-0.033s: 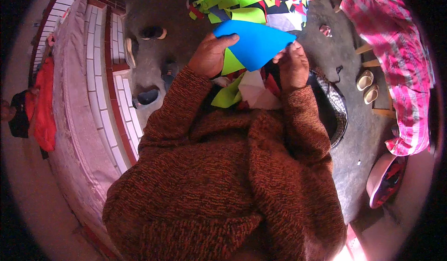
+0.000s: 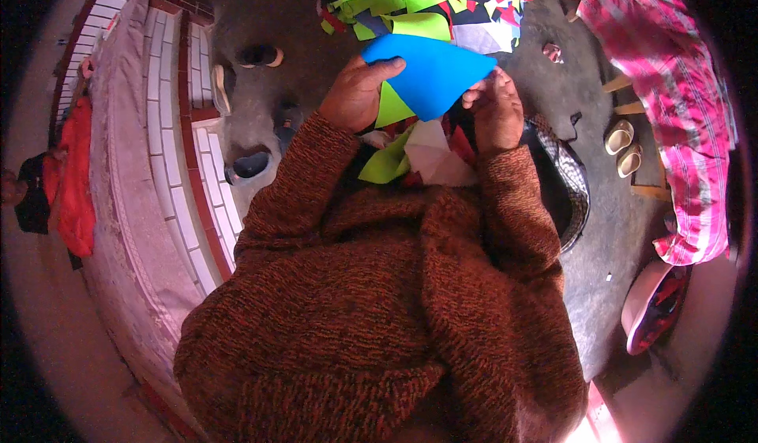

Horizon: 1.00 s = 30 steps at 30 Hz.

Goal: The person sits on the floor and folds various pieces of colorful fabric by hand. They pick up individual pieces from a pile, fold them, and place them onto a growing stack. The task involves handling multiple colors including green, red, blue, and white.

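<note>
Blue cloth piece [image 2: 430,72] sits up between both your hands, just near of the scrap pile [image 2: 426,1]. Your left hand [image 2: 359,91] has its corner pinched, thumb on top; right hand [image 2: 496,107] grips the other edge. I'd keep it pulled taut and the edges lined up.

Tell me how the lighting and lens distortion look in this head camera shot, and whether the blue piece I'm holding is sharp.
Head view: strong fisheye, with the tiled ledge bowing and a black rim around the circle; even daylight, overexposed glare at the lower right edge; the blue piece between left hand and right hand is fairly sharp.
</note>
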Tool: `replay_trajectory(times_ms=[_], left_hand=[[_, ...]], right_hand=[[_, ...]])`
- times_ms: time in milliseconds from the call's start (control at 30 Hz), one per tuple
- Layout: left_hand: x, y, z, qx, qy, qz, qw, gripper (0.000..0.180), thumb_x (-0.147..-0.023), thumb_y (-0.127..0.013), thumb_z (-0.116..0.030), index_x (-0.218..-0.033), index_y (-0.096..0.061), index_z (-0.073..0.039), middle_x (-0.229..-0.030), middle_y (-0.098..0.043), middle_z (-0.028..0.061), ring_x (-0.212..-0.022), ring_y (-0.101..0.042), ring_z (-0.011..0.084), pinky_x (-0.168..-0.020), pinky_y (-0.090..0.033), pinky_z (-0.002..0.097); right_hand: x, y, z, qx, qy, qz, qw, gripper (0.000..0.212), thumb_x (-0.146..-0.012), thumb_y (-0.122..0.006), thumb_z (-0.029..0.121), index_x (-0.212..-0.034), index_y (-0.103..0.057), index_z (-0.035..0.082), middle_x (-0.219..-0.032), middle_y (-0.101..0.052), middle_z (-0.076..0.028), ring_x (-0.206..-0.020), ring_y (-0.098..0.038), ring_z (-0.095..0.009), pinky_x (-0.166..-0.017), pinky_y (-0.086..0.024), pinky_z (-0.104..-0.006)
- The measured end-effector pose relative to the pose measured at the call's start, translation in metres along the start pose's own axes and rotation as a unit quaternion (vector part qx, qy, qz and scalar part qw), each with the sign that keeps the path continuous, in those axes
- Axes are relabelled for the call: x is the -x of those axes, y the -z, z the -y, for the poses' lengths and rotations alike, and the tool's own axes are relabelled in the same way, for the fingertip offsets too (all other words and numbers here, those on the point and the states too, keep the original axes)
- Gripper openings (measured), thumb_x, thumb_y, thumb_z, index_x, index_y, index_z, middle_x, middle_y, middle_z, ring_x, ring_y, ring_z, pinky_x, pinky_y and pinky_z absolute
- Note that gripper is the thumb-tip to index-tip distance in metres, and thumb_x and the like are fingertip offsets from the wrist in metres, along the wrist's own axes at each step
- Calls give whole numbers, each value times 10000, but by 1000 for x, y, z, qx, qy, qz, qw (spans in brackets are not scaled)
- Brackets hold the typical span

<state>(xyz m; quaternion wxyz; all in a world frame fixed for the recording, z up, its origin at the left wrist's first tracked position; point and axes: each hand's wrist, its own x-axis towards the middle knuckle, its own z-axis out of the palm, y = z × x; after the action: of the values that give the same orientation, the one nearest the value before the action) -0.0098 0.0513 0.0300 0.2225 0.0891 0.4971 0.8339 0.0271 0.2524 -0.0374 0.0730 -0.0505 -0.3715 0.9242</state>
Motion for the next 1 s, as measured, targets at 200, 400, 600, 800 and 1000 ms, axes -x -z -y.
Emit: replay_trajectory(times_ms=[200,400,600,800,1000], left_hand=[[-8,5,-3,-10,-20,-14,1000,352,-856,-559,-108,-1190,-530,-1,-1150,-584,97,-1078,-538,227,-967,-384,388],[-35,-6,-32,-26,-25,0,999,352,-843,-584,-54,-1189,-526,-22,-1118,-589,57,-1059,-535,172,-957,-395,332],[-110,-16,-71,15,-61,56,996,343,-832,-603,-53,-1168,-546,-25,-1115,-598,69,-1060,-540,181,-973,-392,328],[-196,9,-94,10,-156,-13,988,451,-823,-574,19,-1260,-479,-41,-1205,-536,108,-1095,-517,222,-982,-390,361],[-207,61,-89,-54,-120,-159,978,567,-842,-525,43,-1360,-321,-63,-1225,-475,167,-1130,-496,270,-944,-420,394]], right_hand=[[-8,34,-15,50,-141,-11,989,347,-933,-453,305,-1119,-485,14,-851,-615,-109,-708,-559,-189,-685,-464,-322],[-15,53,-33,101,-118,70,985,386,-930,-462,344,-1165,-451,38,-883,-619,-145,-727,-565,-205,-692,-467,-340],[-30,89,-64,400,59,76,911,331,-916,-521,310,-1105,-497,40,-867,-617,-127,-699,-565,-197,-662,-470,-313],[-21,68,-57,190,21,80,978,164,-937,-465,154,-1038,-529,41,-829,-619,-111,-676,-565,-180,-657,-472,-301],[-21,68,-55,170,-1,84,982,151,-929,-470,131,-1031,-535,41,-827,-621,-101,-669,-567,-170,-657,-471,-289]])
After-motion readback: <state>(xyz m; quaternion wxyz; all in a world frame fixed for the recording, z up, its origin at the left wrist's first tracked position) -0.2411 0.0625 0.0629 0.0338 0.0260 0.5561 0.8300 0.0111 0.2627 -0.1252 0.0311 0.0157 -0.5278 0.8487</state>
